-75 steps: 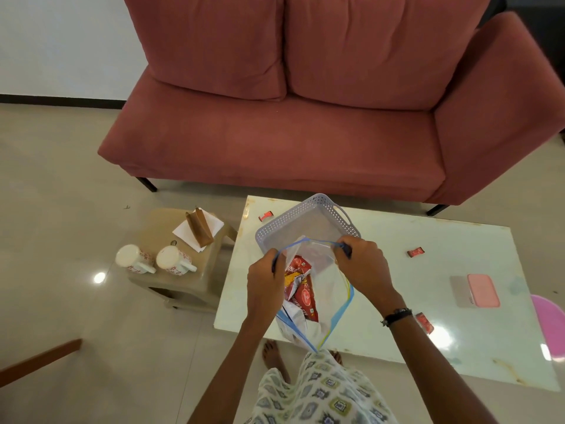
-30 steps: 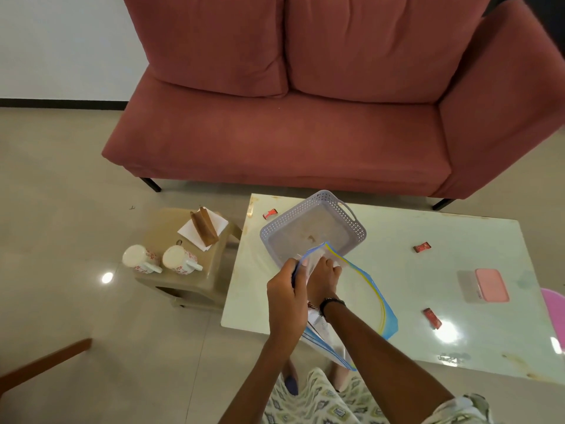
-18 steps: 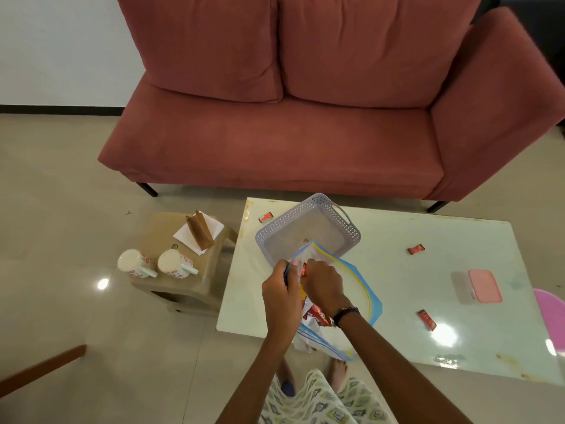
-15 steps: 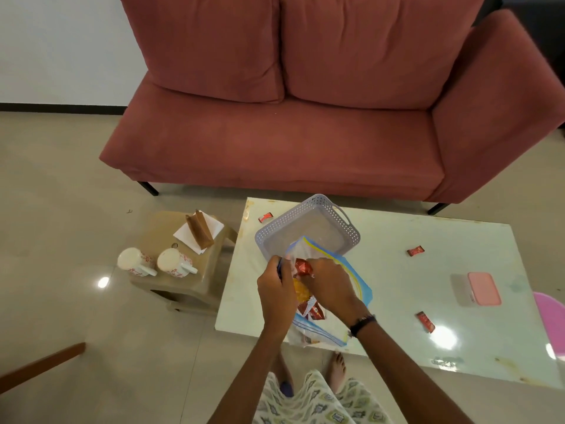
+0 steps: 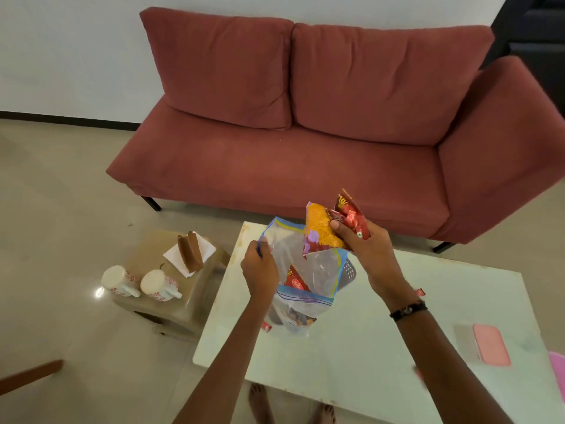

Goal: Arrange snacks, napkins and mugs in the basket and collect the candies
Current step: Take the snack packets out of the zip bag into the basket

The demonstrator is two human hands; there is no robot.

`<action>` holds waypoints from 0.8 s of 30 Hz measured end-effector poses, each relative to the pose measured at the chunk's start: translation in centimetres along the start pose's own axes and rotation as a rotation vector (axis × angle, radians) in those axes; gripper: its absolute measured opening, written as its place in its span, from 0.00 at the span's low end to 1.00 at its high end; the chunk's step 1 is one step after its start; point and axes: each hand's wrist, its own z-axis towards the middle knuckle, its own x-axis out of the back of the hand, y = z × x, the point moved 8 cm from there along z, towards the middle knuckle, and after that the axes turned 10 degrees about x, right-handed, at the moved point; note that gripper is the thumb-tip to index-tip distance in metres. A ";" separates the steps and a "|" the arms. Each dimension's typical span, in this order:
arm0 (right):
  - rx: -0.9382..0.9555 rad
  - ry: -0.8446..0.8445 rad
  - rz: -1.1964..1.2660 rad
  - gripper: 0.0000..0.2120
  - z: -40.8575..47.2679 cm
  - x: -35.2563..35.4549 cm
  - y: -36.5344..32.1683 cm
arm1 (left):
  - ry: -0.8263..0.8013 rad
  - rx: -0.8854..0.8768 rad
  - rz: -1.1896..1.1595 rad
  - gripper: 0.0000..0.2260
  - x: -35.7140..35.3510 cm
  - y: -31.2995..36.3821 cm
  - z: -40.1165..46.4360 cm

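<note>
My right hand (image 5: 365,246) grips two or three snack packets (image 5: 324,232), orange and red, lifted clear above the clear zip bag (image 5: 305,270). My left hand (image 5: 259,270) holds the bag's rim up over the table. Another red packet (image 5: 294,280) shows inside the bag. The grey perforated basket (image 5: 348,272) is mostly hidden behind the bag; only its right corner shows. Two white mugs (image 5: 139,281) with red flowers stand on a low stool (image 5: 171,280), beside white napkins (image 5: 205,249) under a brown holder (image 5: 190,251). A red candy (image 5: 420,291) peeks out behind my right wrist.
A pink-lidded box (image 5: 490,344) lies at the right of the pale glass table (image 5: 351,347). A red sofa (image 5: 305,133) stands just behind the table. A candy (image 5: 265,326) lies under the bag. My bare feet (image 5: 260,405) show at the table's near edge.
My right hand has pulled the snack packets out of the bag and raised them above it. My left hand has lifted the bag higher, so it now covers most of the basket.
</note>
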 end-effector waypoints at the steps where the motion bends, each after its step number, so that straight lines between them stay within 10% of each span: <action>1: -0.010 0.008 0.071 0.12 1.2 0.3 0.5 | 0.013 -0.001 -0.002 0.11 -0.4 0.0 0.7; 12: -0.110 0.298 -0.014 0.09 12.5 5.8 18.0 | 0.161 0.001 -0.018 0.10 -4.6 -4.7 9.2; 24: -0.021 0.128 -0.587 0.13 17.7 2.6 35.8 | 0.015 -0.046 -0.005 0.07 -8.1 -9.8 12.5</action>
